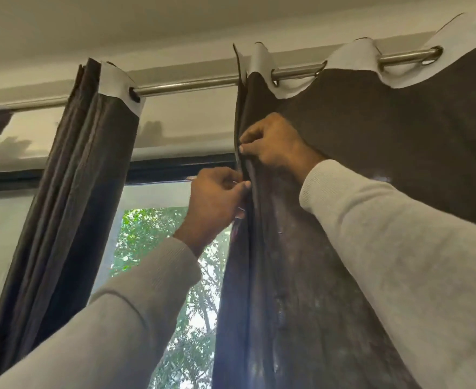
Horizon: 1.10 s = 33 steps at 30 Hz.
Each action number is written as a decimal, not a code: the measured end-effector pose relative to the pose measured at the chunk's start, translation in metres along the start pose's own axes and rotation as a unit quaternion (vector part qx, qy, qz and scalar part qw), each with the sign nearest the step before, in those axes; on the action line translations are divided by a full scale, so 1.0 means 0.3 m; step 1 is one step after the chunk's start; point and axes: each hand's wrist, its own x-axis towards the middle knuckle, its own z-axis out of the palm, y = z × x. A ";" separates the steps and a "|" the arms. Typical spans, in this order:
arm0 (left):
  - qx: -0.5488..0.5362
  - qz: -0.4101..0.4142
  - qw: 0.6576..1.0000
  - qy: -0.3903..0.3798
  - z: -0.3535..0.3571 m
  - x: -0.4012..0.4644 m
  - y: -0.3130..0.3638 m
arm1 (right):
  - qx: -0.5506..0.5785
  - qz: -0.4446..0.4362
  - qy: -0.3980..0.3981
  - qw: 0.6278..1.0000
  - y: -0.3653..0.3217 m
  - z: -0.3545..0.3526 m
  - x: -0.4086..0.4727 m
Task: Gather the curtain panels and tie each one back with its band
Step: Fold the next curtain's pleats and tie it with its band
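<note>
Brown right curtain panel [329, 192]: we pinch its front edge w/ both hands, right hand [273, 147] above left hand [217, 200], near rod [192, 85].

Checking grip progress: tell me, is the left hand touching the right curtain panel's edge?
Touching: the head view shows the left hand pinching the right curtain panel edge.

Both arms raised, sleeves light grey. Left hand [215, 196] sits lower, fingers curled, thumb and forefinger pinched together. Right hand [273, 143] sits above it, fingertips likewise pinched.
</note>
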 end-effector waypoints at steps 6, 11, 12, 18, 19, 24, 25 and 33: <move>0.017 -0.002 1.000 0.010 0.055 -0.024 -0.009 | -0.023 0.043 -0.080 0.996 0.037 -0.060 0.016; 0.166 0.005 0.985 0.034 0.115 -0.021 -0.013 | 0.037 0.076 -0.101 0.991 0.044 -0.093 -0.015; 0.190 0.012 0.981 0.041 0.120 -0.017 -0.006 | 0.070 0.094 -0.090 0.989 0.053 -0.111 -0.026; 0.196 0.021 0.980 0.032 0.131 -0.021 0.011 | -0.302 0.174 0.207 0.914 0.207 -0.319 -0.119; 0.185 0.019 0.982 0.036 0.138 -0.025 0.013 | -0.318 0.201 0.230 0.898 0.242 -0.361 -0.134; 0.106 -0.024 0.992 0.063 0.169 -0.043 0.057 | -0.275 0.301 0.144 0.902 0.332 -0.465 -0.127; 0.094 -0.027 0.994 0.057 0.175 -0.049 0.069 | -0.285 0.281 0.138 0.906 0.322 -0.449 -0.125; 0.106 0.009 0.994 0.037 0.147 -0.084 0.095 | -0.148 0.031 0.038 0.988 0.037 -0.136 -0.008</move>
